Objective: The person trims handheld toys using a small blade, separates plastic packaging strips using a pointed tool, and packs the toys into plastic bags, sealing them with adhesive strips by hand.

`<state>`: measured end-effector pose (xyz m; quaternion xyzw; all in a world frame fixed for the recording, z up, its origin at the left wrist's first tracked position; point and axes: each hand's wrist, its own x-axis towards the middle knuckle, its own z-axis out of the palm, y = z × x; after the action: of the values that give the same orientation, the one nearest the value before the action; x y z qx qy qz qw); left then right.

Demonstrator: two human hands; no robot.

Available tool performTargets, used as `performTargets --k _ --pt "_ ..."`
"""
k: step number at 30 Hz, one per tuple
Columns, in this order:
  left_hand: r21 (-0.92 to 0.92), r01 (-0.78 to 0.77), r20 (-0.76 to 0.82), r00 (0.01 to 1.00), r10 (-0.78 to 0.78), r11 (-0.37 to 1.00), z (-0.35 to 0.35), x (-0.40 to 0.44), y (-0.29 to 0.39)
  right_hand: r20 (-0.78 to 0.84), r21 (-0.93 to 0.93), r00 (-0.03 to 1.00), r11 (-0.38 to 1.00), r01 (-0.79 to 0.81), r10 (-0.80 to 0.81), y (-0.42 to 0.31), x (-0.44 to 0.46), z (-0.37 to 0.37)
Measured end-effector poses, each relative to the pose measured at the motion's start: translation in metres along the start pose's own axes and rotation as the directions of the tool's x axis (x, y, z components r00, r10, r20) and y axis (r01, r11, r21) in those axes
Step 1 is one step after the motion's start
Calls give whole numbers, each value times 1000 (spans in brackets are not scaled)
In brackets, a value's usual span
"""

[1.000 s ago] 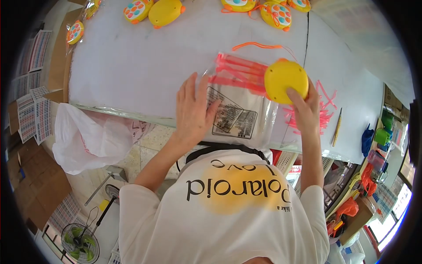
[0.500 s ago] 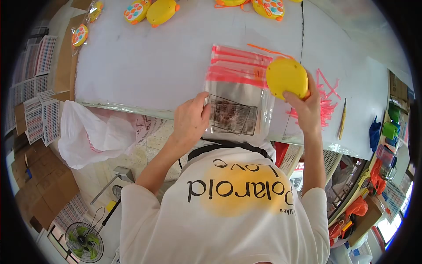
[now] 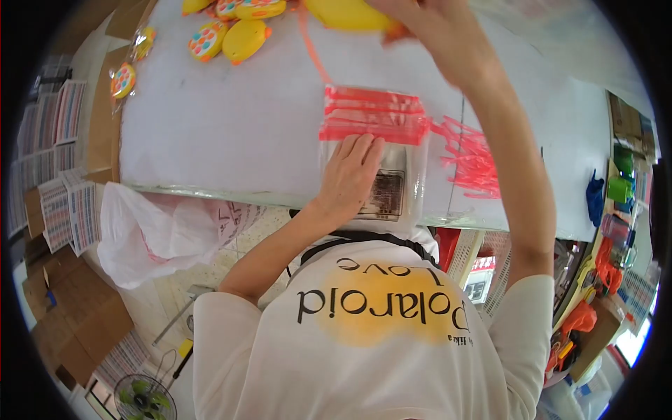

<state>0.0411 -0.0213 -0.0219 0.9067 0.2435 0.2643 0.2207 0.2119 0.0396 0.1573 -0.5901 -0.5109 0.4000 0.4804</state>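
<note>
My left hand point(image 3: 352, 178) lies with its fingers flat on a stack of clear plastic bags point(image 3: 413, 157) that have red-pink top strips and black print. At the top edge, my right hand point(image 3: 437, 35) holds a yellow toy point(image 3: 344, 12) by its right side; hand and toy are blurred and partly cut off by the frame. An orange strap point(image 3: 313, 49) hangs from near the toy down towards the bags. Left of it sit a yellow toy lying face down point(image 3: 245, 42) and one showing coloured buttons point(image 3: 206, 40).
Torn pink strips point(image 3: 472, 161) lie right of the bags. Two bagged toys, one of them here point(image 3: 123, 80), are at the table's left edge. A white plastic bag point(image 3: 154, 234) hangs by the front edge. Cartons point(image 3: 80, 308) and a fan point(image 3: 143, 399) stand lower left.
My right hand has carried the yellow toy up and left, away from the bags. My left hand has moved right, from the bags' left edge onto the stack.
</note>
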Motion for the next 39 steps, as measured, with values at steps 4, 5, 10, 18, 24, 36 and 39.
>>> performTargets --k 4,5,10,18,24,36,39 --pt "38 0 56 998 -2 999 13 -3 -10 136 -71 953 957 282 -271 -11 -1 -4" --pt "20 -24 85 996 22 1000 15 -5 -12 81 -120 937 930 347 -339 3 -11 2" --pt "1 -65 -38 997 65 998 12 -1 -13 89 -325 996 945 30 -1 74 -64 -10" --pt "-249 101 -112 985 -132 963 8 -2 -14 274 -388 916 905 -174 294 91 -127 -41" --pt "-162 22 -11 1000 -24 986 8 -7 -12 175 321 920 863 -389 350 104 -123 -22" --pt "-107 39 -265 962 -66 993 -56 0 1 69 -343 992 936 -79 109 120 -132 5" --pt "-519 513 -43 783 -620 684 -58 8 -4 83 -355 995 934 -29 62 117 -130 8"
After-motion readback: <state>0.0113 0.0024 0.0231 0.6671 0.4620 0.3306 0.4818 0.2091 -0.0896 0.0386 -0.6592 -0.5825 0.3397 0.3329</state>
